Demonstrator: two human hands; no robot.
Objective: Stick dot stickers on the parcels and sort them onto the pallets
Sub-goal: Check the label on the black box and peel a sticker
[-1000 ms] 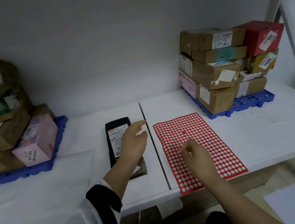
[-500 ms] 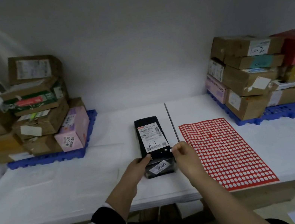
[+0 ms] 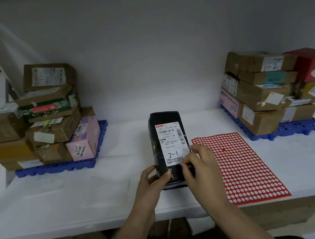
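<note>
I am on the sticking step: left grip [image 3: 151,183] holds the black parcel [image 3: 165,126] tipped up mid-tabletop [image 3: 81,196], right grip [image 3: 199,166] is narrow at its label [image 3: 170,144], and I cannot tell if it holds a dot; next, press firm, then pick the left pallet [image 3: 60,168] or right pallet [image 3: 297,129].

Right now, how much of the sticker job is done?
Done: cardboard parcels sit stacked on the left blue plastic pallet and the right blue plastic pallet. In hand: the left hand grips the black bag parcel while the right hand touches its white label, beside the red dot-sticker sheet. Left: that parcel lies on the white table, on no pallet yet.
</note>
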